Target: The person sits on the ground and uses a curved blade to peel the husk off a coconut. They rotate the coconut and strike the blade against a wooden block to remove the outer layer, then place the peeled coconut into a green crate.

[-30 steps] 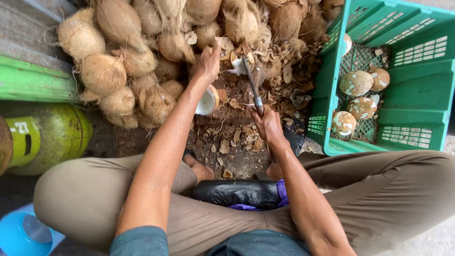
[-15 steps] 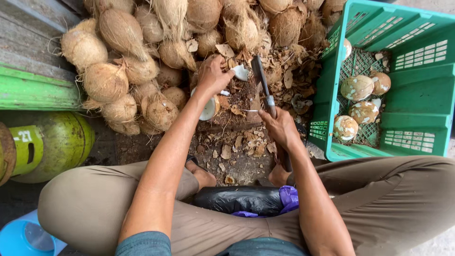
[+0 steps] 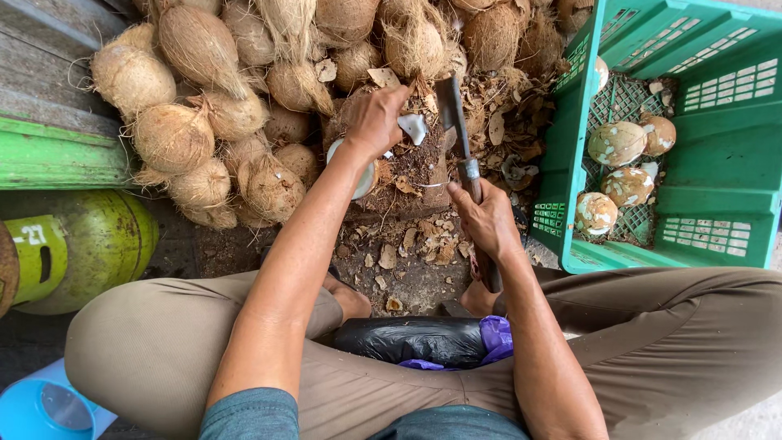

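Gripping a cleaver (image 3: 456, 130) by its handle, the right hand (image 3: 489, 222) holds the blade pointing away from the body, long axis running nearly straight up the head view. The left hand (image 3: 375, 121) curls closed around a partly peeled coconut (image 3: 362, 167) on the husk-strewn ground. A yellow label (image 3: 34, 253) marks the green gas cylinder (image 3: 106, 240) at left; a green crate (image 3: 717, 155) of peeled coconuts (image 3: 617, 143) stands at right.

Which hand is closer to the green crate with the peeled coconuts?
The right hand. It grips the cleaver just left of the green crate. The left hand is farther left, holding a coconut piece by the husk pile.
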